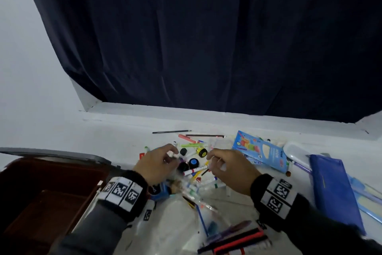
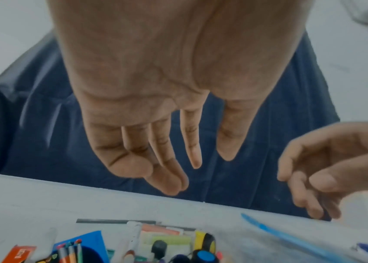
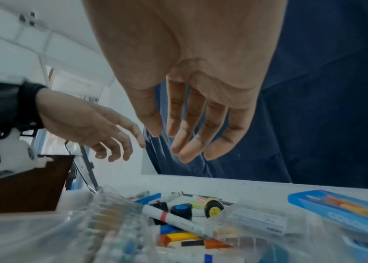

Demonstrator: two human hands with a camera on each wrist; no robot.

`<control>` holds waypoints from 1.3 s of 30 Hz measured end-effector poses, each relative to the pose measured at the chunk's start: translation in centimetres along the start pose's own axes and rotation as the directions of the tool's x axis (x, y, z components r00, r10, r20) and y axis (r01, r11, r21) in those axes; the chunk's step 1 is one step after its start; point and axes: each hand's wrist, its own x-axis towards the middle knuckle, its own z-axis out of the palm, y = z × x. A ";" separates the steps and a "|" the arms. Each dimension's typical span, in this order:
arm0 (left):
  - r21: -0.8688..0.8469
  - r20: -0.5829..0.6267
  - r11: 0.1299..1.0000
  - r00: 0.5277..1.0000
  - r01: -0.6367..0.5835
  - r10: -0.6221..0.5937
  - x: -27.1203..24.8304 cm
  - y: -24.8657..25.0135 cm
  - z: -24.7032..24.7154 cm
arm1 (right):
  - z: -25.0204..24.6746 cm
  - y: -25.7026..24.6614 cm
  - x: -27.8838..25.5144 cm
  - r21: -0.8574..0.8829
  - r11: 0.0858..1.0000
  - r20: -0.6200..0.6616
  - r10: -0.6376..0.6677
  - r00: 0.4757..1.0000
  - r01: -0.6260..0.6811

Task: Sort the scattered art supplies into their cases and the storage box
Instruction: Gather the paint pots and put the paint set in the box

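Observation:
Loose markers [image 1: 191, 171], small paint pots [image 1: 193, 162] and a yellow-and-black roll [image 1: 201, 151] lie heaped in the middle of the white table [image 1: 115, 137]. Above the heap hover both hands. My left hand [image 1: 168, 154] hangs over its left side, fingers relaxed and pointing down, and the left wrist view shows this left hand [image 2: 197, 170] holding nothing. My right hand [image 1: 210, 156] is over the heap's right side, and the right wrist view shows this right hand [image 3: 169, 142] empty too, fingers nearly straight. A white marker with a red band [image 3: 178, 218] lies just below it.
An open brown storage box [image 1: 41, 203] stands at the left. A light blue crayon box [image 1: 260, 151], a clear plastic case [image 1: 293, 149] and a dark blue pencil case [image 1: 334, 190] lie at the right. Clear bags [image 1: 186, 213] and black-red pens [image 1: 237, 240] lie near me. Pencils [image 1: 171, 131] lie at the back.

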 end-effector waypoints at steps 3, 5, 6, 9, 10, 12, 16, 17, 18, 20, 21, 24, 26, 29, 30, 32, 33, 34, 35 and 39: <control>0.148 0.130 0.987 0.988 0.066 -0.086 3.9 -0.3 0.7 | 0.9 0.3 3.8 -0.154 0.988 0.059 -0.002 0.998 0.011; 0.282 0.231 0.958 0.965 0.055 -0.124 6.1 -0.9 1.6 | 1.7 0.8 5.6 -0.222 0.975 0.105 -0.004 0.994 0.027; 0.339 0.272 0.940 0.951 0.046 -0.145 6.9 -1.2 2.0 | 2.2 1.1 6.4 -0.242 0.970 0.132 0.001 0.991 0.031; 0.410 0.325 0.911 0.927 0.040 -0.187 8.5 -1.7 2.9 | 3.8 2.0 8.3 -0.278 0.961 0.201 0.043 0.979 0.015; 0.411 0.330 0.910 0.924 0.044 -0.194 8.8 -1.8 3.2 | 4.2 2.2 8.8 -0.292 0.956 0.220 0.050 0.974 0.017; 0.410 0.329 0.911 0.925 0.043 -0.192 9.3 -2.0 3.9 | 5.1 2.6 9.6 -0.325 0.945 0.261 0.055 0.964 0.034; 0.391 0.319 0.919 0.931 0.039 -0.176 9.9 -2.4 4.9 | 6.6 3.1 10.4 -0.386 0.921 0.311 0.077 0.947 0.052; 0.397 0.317 0.917 0.933 0.030 -0.168 9.8 -2.3 4.9 | 6.8 3.1 10.4 -0.397 0.916 0.312 0.079 0.947 0.054; 0.390 0.311 0.920 0.936 0.032 -0.165 9.8 -2.3 4.9 | 6.9 3.1 10.4 -0.402 0.914 0.312 0.083 0.947 0.052; 0.337 0.292 0.940 0.943 0.053 -0.158 9.6 -2.4 4.8 | 7.0 3.1 10.3 -0.412 0.910 0.305 0.084 0.948 0.051; 0.311 0.273 0.948 0.950 0.064 -0.153 9.4 -2.5 4.8 | 6.8 3.1 10.3 -0.416 0.908 0.297 0.079 0.952 0.054; 0.198 0.157 0.975 0.978 0.103 -0.135 8.7 -2.4 4.0 | 5.6 2.6 9.8 -0.370 0.928 0.231 0.039 0.972 0.050; 0.126 0.069 0.987 0.992 0.098 -0.108 7.9 -1.8 2.9 | 4.1 2.1 9.2 -0.343 0.938 0.187 0.016 0.982 0.050; 0.026 -0.062 0.999 0.998 0.022 -0.020 6.3 -0.4 0.8 | 1.2 1.2 7.4 -0.292 0.955 0.087 -0.037 0.996 0.061; -0.040 -0.110 0.999 0.994 -0.014 0.010 5.8 0.0 0.2 | 0.4 0.8 6.8 -0.263 0.962 0.043 -0.063 0.997 0.072; -0.220 -0.199 0.972 0.979 -0.084 0.039 4.1 1.2 -0.9 | -1.4 -0.2 5.1 -0.216 0.972 -0.051 -0.106 0.993 0.093; -0.333 -0.230 0.936 0.973 -0.114 0.037 3.1 2.1 -1.4 | -2.2 -0.7 4.1 -0.202 0.974 -0.097 -0.128 0.987 0.106; -0.443 -0.255 0.885 0.966 -0.146 0.032 1.9 2.9 -1.8 | -2.9 -1.3 3.1 -0.192 0.974 -0.146 -0.152 0.977 0.123; -0.534 -0.273 0.826 0.961 -0.179 0.032 0.7 3.8 -2.2 | -3.6 -1.8 2.0 -0.182 0.974 -0.195 -0.169 0.966 0.133; -0.744 -0.305 0.611 0.951 -0.270 0.048 -4.6 6.2 -2.5 | -5.3 -3.4 -3.0 -0.104 0.984 -0.317 -0.172 0.933 0.146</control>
